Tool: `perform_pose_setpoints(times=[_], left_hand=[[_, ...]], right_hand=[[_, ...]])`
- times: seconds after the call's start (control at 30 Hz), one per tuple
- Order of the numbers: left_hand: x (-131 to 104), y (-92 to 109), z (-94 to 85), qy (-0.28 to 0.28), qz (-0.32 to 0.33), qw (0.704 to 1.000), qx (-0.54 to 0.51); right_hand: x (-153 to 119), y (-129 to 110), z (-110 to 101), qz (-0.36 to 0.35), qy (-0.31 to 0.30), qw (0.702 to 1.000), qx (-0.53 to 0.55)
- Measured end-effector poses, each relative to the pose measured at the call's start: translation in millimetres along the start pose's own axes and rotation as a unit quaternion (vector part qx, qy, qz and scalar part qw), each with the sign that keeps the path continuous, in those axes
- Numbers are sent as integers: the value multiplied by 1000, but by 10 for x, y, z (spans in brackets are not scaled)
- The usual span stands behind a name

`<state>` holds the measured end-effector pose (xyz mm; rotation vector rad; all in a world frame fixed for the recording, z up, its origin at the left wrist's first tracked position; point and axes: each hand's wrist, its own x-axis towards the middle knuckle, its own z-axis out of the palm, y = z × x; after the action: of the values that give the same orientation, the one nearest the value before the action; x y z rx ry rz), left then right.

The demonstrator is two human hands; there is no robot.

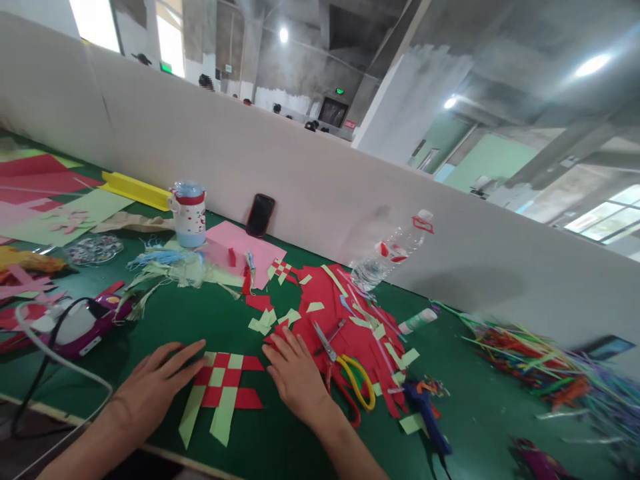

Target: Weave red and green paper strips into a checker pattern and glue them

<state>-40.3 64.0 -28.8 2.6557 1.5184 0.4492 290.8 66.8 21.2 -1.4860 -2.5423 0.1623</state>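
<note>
Squaring the woven paper (217, 379) calls for light fingertips: left hand (156, 381) wide at its left edge, right hand (295, 375) spread by red paper (314, 288).

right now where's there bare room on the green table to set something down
One bare patch of green table lies between the woven paper and the pale tassels; another lies between the blue glue gun and the heap of thin coloured strips. It's crowded around the scissors and red paper, beside the right hand, and at the far left.
</note>
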Motion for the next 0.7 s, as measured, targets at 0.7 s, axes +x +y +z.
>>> perform_pose_setpoints(times=[0.7], left_hand=[[-97, -107, 307, 69, 50, 996, 40]], right_hand=[[-475, -323, 149, 74, 125, 983, 109]])
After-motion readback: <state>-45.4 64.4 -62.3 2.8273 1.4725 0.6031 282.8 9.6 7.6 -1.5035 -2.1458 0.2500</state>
